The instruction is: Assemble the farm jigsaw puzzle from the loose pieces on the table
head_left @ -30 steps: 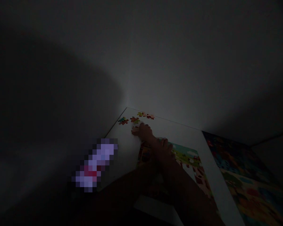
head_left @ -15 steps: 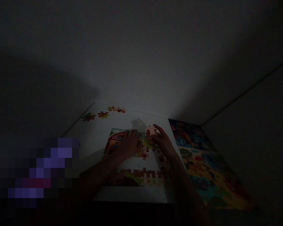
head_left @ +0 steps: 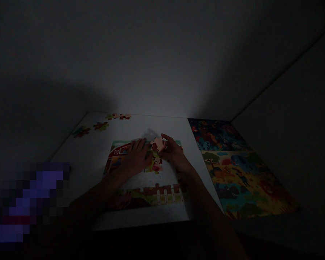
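Observation:
A partly assembled farm jigsaw puzzle (head_left: 144, 204) lies on the white table, with a red barn at its upper left and a white fence along its lower edge. Bare tabletop shows through its middle. My left hand (head_left: 137, 155) rests flat over the puzzle's upper left part, fingers stretched forward. Between the thumb and fingers of my right hand (head_left: 174, 153) is a pink and brown puzzle piece (head_left: 157, 144), raised over the puzzle's upper part. Just below it, joined pieces with a pink animal (head_left: 157, 164) reach into the gap.
Loose puzzle pieces lie at the table's far left: a green and brown piece (head_left: 81, 131), an orange-green piece (head_left: 101, 126) and pink-brown pieces (head_left: 121, 116). Two finished puzzles, a dark one (head_left: 216, 133) and a safari one (head_left: 246, 184), lie on the right. A white wall (head_left: 151, 72) rises behind. The light is dim.
The view has shifted, so the table sits further left. My right hand has brought the puzzle piece closer to my left hand and turned it. My left hand stays on the puzzle.

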The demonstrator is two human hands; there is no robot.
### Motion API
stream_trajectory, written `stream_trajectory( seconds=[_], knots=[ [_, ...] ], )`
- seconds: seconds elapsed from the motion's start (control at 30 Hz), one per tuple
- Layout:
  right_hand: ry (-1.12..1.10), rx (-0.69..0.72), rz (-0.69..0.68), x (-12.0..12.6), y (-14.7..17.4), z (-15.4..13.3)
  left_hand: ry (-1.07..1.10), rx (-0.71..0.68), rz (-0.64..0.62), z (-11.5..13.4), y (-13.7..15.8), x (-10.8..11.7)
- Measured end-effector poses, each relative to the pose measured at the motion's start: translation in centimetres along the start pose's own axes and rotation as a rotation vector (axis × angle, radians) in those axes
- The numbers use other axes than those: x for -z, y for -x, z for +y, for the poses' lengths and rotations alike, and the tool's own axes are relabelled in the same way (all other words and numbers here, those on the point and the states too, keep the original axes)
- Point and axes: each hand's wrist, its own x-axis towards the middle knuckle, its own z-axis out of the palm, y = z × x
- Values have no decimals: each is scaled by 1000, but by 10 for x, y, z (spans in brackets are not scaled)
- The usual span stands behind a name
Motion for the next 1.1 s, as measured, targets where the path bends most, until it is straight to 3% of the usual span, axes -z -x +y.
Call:
stream_trajectory(
  seconds=[0.23, 0.47, 0.63, 0.73, 0.93, 1.1],
  knots=[
    [30, 40, 86, 0, -5, -1, 34, -9, -1, -1, 0, 2],
    [49, 40, 327, 8, 7, -24, 70, -7, -27, 0, 0, 8],
    [88, -13, 351, 18, 11, -29, 111, -15, -6, -3, 0, 7],
    [111, -44, 363, 24, 15, -33, 137, -102, 2, -4, 1, 7],
    [376, -80, 187, 23, 42, -36, 255, -371, -65, -1, 3, 15],
    [484, -37, 272, 14, 56, -22, 304, -414, -109, 0, 4, 17]
  ],
)
